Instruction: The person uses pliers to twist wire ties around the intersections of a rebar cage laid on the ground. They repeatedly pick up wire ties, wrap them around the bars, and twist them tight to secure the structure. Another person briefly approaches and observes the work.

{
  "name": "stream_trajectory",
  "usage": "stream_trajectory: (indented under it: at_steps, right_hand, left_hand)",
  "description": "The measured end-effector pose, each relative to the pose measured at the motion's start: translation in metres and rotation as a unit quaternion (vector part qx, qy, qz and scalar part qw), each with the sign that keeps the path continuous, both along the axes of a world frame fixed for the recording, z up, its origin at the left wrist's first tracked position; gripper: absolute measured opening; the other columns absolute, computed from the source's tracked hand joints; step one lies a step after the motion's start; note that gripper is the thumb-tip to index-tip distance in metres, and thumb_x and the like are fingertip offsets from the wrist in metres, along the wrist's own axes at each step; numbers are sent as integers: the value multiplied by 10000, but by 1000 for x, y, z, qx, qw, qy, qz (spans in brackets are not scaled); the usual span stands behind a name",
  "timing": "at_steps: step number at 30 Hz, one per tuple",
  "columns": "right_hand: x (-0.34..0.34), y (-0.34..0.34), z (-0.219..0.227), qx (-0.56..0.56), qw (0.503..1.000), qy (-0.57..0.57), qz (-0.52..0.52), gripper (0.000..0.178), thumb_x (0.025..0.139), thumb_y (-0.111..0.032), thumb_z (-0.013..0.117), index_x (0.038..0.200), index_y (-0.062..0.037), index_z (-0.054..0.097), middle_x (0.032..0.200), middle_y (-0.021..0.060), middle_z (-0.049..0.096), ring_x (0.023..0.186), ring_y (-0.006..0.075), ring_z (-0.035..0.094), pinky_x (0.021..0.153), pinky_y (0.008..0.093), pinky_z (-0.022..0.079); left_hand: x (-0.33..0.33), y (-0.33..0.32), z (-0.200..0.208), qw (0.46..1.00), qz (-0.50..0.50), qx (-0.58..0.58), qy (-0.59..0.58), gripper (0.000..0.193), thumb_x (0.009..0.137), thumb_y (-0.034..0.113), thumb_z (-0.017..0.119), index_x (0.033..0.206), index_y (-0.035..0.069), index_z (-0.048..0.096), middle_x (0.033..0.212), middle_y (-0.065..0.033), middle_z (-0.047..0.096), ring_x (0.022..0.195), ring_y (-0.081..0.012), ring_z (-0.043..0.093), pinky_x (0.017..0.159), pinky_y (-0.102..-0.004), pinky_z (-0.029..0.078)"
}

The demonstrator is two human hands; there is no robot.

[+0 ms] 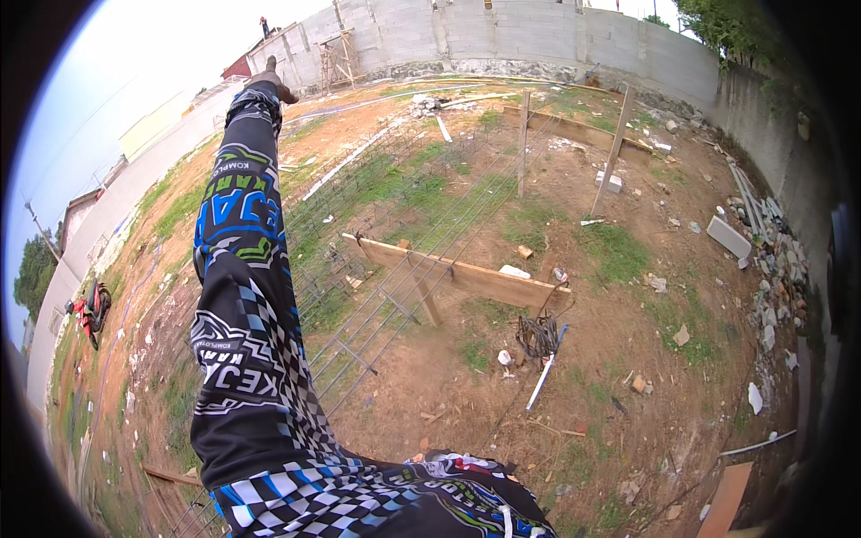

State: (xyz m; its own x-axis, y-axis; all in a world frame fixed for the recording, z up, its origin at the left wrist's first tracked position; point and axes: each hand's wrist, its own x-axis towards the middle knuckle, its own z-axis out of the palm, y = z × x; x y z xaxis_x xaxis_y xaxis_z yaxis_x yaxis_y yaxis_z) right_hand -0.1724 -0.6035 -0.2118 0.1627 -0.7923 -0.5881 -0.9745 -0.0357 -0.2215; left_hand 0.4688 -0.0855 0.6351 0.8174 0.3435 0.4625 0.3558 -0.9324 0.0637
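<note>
My left arm, in a black, blue and white checkered sleeve, stretches far out over the ground. At its end my left hand (273, 82) is raised with a finger extended, open and holding nothing that I can see. Its other fingers are small and hard to make out. The hand touches nothing; in the picture it overlaps the foot of the far block wall (395, 45). My right hand is out of view. Below and right of the arm, a long steel rebar cage (381, 309) runs across a wooden board (484, 279) held up on stakes.
Another board (583, 131) stands between wooden posts (613, 148) farther back. A coil of dark cable (537, 338) lies beside a white pipe (542, 381). Rubble (778, 278) lines the right wall. Wooden scaffolding (338, 61) stands by the far wall; a red motorcycle (92, 311) is at left.
</note>
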Motion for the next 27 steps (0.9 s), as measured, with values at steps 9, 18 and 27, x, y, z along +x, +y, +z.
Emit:
stream_trajectory:
  at_steps: [9,18,27]
  right_hand:
    - [-15,14,4,27,998,-21,-61,454,727,-289,675,1037,40,626,981,240,659,934,386,637,807,451,511]
    - [-26,7,12,13,991,-82,-108,366,719,-281,693,892,40,669,802,225,673,775,371,663,711,447,527]
    - [-25,31,43,50,972,-116,-196,380,734,-331,636,955,-27,688,938,221,676,921,369,648,841,433,504]
  left_hand:
    - [-13,-71,15,993,53,64,-88,1248,513,374,907,1491,259,140,1541,-123,179,1349,-335,351,1073,-466,378]
    - [67,-170,21,968,-153,66,-189,1264,531,273,890,1502,169,87,1535,-183,177,1270,-324,464,1042,-392,421]
    - [-8,-501,31,862,-428,108,-251,1108,633,366,829,1493,250,140,1532,-113,232,1189,-339,536,939,-430,500]
